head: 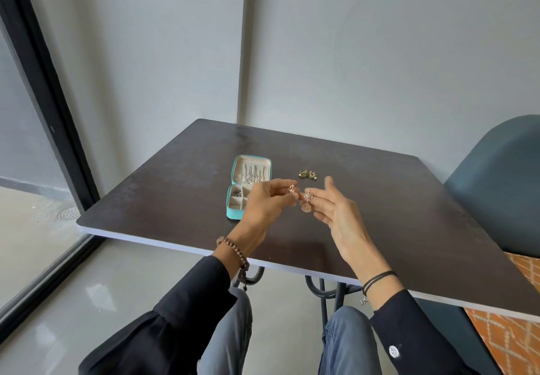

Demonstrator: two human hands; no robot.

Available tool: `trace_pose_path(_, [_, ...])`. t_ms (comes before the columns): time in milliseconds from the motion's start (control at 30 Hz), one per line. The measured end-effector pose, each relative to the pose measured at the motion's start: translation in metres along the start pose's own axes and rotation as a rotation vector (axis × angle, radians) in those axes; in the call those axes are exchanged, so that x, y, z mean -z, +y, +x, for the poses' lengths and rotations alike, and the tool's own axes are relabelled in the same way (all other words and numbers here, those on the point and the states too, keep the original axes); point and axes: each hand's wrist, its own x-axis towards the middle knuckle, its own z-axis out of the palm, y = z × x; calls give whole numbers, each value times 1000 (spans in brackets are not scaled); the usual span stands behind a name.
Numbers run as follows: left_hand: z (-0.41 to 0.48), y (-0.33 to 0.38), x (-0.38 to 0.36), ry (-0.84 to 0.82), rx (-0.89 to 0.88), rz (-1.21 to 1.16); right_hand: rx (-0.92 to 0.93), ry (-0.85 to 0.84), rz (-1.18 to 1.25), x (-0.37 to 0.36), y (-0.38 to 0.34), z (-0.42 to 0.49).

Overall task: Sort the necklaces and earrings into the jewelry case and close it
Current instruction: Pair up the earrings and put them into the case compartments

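- Presently, table (pixel 380 199): dark top filling the middle of the frame; carries all the task pieces
- Jewelry case (pixel 233 214): teal, open, centre-left of the frame; lid laid back with what look like silver chains (pixel 251 174) hung inside; divided tray nearest the viewer, partly hidden by the left hand
- Right hand (pixel 336 211): centre of the frame, raised above the table, fingers mostly extended, fingertips pinching the second rose-gold earring (pixel 306 199); which fingers grip it cannot be told
- Left hand (pixel 267 203): just right of the case, thumb and forefinger pinching the rose-gold earring (pixel 292 189)
- Green earring pair (pixel 308 174): lying on the table just above the hands, apart from the case, not yet sorted
- Handling advice: keep the two rose-gold pieces together as a pair; carry them low over the tray, choose one free compartment, set them down rather than drop them so the dangling parts do not snag the dividers or the chains; the case stays open until the green pair is in
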Motion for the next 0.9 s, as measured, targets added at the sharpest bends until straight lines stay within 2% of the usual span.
trace_pose_path(300, [3, -6, 62, 151, -78, 254, 163, -86, -214, -53, 10, 14])
trace_pose_path(567, [-2, -3, 116, 309, -68, 293, 286, -48, -473, -108, 17, 33])
trace_pose_path(900, [-3, -16, 116, 304, -45, 287, 345, -7, -634, -129, 30, 32])
